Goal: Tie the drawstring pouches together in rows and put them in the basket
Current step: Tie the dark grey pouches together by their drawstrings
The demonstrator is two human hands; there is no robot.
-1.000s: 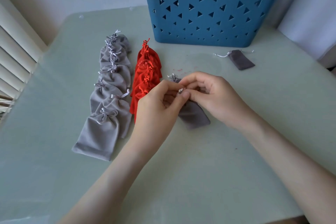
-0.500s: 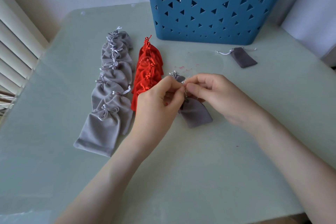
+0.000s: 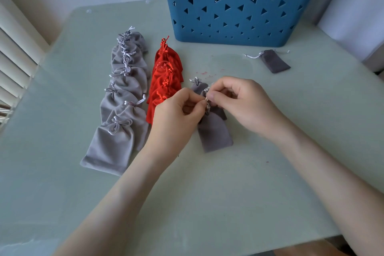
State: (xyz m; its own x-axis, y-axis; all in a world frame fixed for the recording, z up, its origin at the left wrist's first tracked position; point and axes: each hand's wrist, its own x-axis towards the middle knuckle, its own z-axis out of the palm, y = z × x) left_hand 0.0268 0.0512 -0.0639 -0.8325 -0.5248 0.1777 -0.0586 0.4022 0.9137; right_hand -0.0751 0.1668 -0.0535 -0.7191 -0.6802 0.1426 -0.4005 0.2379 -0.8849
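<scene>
A short row of dark grey pouches (image 3: 215, 133) lies at the table's middle. My left hand (image 3: 178, 110) and my right hand (image 3: 245, 102) meet above it, and both pinch its silver drawstring (image 3: 207, 103) between thumb and fingertips. A long row of light grey pouches (image 3: 122, 97) tied together lies to the left. Beside it lies a row of red pouches (image 3: 166, 77). One loose dark grey pouch (image 3: 274, 61) lies at the right, near the blue basket (image 3: 239, 6) at the back.
The pale green table (image 3: 207, 193) ends in a front edge near the bottom of the view. White window blinds (image 3: 14, 52) stand at the left. Small red flecks (image 3: 204, 73) dot the table in front of the basket.
Both hands keep working the drawstring at the same spot; the fingers have shifted slightly. The pouch rows have not moved on the table.
</scene>
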